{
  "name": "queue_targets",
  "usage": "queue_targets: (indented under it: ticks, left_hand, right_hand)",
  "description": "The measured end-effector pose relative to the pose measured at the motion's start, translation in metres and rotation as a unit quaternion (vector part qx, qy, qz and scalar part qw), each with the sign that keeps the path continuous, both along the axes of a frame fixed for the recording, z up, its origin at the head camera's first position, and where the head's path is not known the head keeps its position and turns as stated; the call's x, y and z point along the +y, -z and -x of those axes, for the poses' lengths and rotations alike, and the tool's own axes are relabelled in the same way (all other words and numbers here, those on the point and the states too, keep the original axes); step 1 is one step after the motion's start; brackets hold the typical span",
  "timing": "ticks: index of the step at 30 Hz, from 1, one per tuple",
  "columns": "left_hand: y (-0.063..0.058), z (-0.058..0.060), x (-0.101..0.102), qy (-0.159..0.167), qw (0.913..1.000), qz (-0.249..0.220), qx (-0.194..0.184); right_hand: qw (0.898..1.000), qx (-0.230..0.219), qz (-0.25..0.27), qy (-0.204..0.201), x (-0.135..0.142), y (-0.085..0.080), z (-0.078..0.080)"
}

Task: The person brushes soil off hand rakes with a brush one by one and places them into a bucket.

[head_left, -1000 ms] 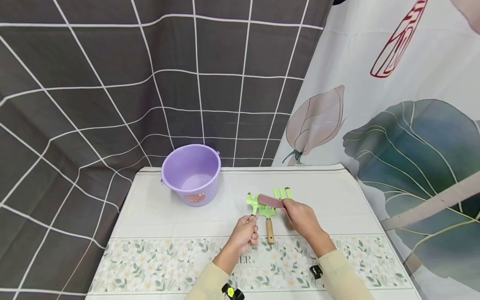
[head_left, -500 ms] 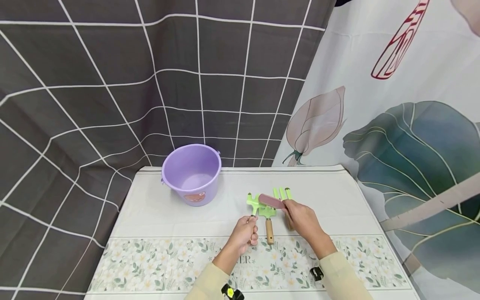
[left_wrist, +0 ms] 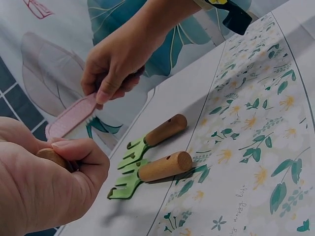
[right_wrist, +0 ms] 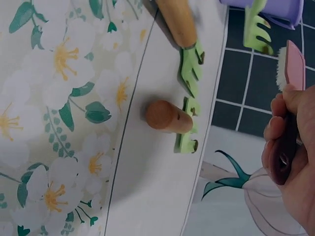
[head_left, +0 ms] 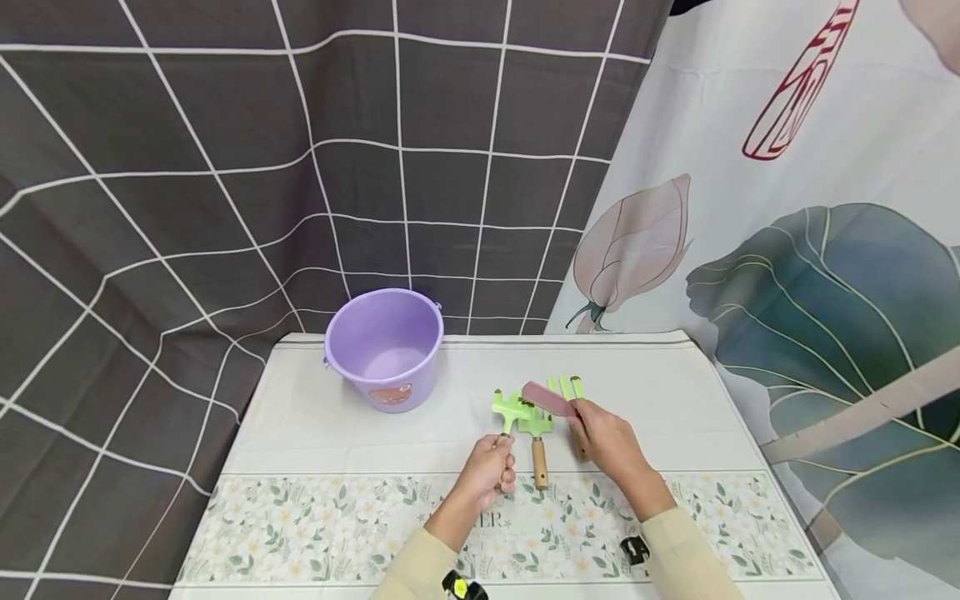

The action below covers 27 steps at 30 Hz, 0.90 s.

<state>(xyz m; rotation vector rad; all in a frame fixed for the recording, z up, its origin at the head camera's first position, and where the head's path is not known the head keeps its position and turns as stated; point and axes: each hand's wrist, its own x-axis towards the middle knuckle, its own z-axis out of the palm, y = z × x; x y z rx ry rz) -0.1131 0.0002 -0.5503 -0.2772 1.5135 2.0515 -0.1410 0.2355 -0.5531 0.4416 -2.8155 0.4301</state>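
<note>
My left hand [head_left: 487,471] grips the wooden handle of a green garden hand rake [head_left: 510,409], raised above the table with its tines pointing away. Brown marks show on the tines in the right wrist view. My right hand [head_left: 609,433] holds a scrubbing brush [right_wrist: 294,66] with a pink back, white bristles and a dark handle. In the head view its pink head is close beside the rake's tines; whether the bristles touch them, I cannot tell. On the table below lie two more green hand rakes, one in the middle [left_wrist: 165,167] and one farther right [left_wrist: 167,129].
A purple bucket [head_left: 386,354] stands at the table's back left. The white tablecloth [head_left: 300,417] has a floral band along the front. Behind hang a dark grid-patterned curtain [head_left: 442,192] and a white curtain with leaf prints [head_left: 720,100].
The brush head has risen slightly and shifted right, away from the held rake's tines. The rake has moved a little left. Both hands keep their hold.
</note>
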Motion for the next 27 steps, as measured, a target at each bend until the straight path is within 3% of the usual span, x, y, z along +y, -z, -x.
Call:
queue_targets:
  ticks: [5,10,18,27]
  left_hand:
    - [0.0,-0.001,-0.001,-0.001,1.0,-0.003,-0.006]
    - [-0.001,-0.001,0.001,-0.004,1.0,-0.004,0.001]
    - [-0.002,-0.001,0.003,-0.001,0.9998,-0.017,0.006]
    - [-0.002,-0.001,0.002,-0.003,0.9998,-0.019,0.007]
  right_hand:
    - [1.0,-0.013,0.026,0.009,0.004,-0.001,-0.002]
    - [1.0,-0.02,-0.009,-0.017,-0.001,0.003,-0.006]
    - [0.999,-0.006,-0.039,-0.033,-0.009,0.011,-0.006]
    - [0.998,0.031,-0.04,-0.035,-0.002,0.007,0.002]
